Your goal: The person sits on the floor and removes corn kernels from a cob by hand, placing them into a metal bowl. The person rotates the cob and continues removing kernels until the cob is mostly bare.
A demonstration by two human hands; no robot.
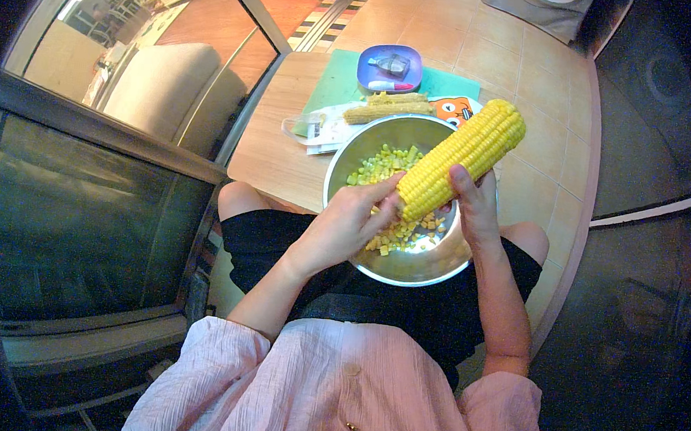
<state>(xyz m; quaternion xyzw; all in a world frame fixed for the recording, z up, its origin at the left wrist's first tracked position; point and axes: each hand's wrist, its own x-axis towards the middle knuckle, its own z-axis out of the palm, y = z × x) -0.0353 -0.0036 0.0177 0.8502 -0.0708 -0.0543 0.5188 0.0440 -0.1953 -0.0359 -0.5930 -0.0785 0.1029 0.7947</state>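
Observation:
A yellow ear of corn (464,158) is held at a slant above a stainless steel bowl (371,271). My right hand (476,197) grips the ear around its middle, with the thumb along its upper side. At the lower end, the fingers of my left hand (361,210) press on the tip; what they pinch there is partly hidden. Loose corn kernels (385,164) lie in the bowl, greener ones at the far side and yellow ones nearer me. The bowl rests at my lap, against the table's near edge.
Stripped corn cobs (389,109) lie on a sheet of printed paper behind the bowl. Beyond them, a purple dish (391,49) holds a red-and-white marker (390,86) and a small clear item. A green mat (340,77) covers part of the wooden table (266,144). Glass panels (98,222) stand at left.

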